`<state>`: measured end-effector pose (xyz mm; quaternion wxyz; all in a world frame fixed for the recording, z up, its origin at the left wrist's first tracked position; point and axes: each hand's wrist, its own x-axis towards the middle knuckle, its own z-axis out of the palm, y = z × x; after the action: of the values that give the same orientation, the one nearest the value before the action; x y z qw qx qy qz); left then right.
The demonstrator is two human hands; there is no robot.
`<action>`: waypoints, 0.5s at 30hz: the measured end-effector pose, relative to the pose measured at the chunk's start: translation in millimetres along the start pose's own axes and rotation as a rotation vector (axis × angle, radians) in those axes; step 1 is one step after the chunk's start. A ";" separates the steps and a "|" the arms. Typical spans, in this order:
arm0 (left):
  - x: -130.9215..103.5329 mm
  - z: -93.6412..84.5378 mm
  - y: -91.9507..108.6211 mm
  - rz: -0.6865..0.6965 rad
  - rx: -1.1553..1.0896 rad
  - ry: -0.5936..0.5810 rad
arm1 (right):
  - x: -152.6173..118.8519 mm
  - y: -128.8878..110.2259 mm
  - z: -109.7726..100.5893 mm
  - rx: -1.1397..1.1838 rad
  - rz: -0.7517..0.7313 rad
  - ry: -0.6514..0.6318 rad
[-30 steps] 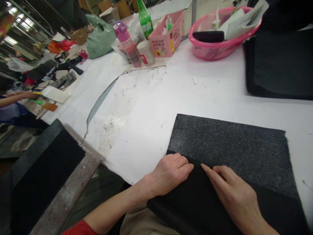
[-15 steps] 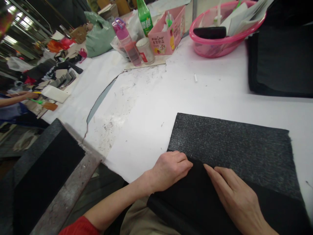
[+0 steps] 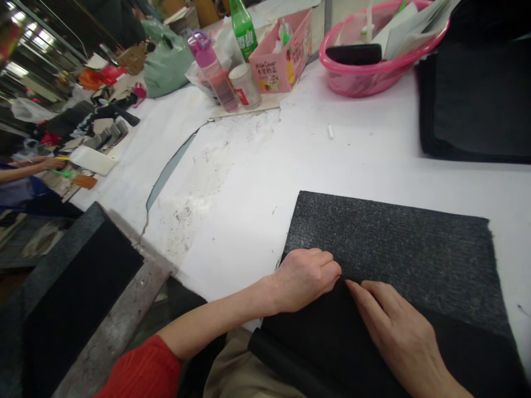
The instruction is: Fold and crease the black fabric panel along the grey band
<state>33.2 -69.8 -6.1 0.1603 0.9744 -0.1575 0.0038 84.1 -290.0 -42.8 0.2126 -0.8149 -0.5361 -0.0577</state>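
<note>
At the bottom of the frame the right hand (image 3: 398, 326) lies flat on a black fabric layer (image 3: 332, 342), fingers (image 3: 360, 290) stretched out and close together. Just left of it the left hand (image 3: 307, 276) has its fingers curled, pinching the edge of that layer where it meets the grey felt sheet (image 3: 394, 249) beneath. The sheet lies on the white tabletop (image 3: 257, 182) in the lower right. Further up, a pink basket (image 3: 373, 72) stands at the upper right, with a pink carton (image 3: 286, 61), a pink bottle (image 3: 213, 69) and a green bottle (image 3: 243, 30) at upper centre
</note>
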 end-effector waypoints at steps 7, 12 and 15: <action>6.2 -2.2 0.4 -0.006 0.015 -0.037 | 1.0 -0.1 0.7 -0.016 0.006 0.001; 16.7 -7.1 1.7 0.040 0.073 -0.092 | 1.9 -1.1 -1.0 -0.011 -0.008 0.010; 23.5 -6.4 3.5 0.072 0.118 -0.108 | 2.6 -1.5 -2.3 -0.004 -0.007 0.011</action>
<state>54.8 -78.1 2.4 0.0935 0.9747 -0.2002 -0.0336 84.2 -288.2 -39.4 0.2135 -0.8132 -0.5375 -0.0640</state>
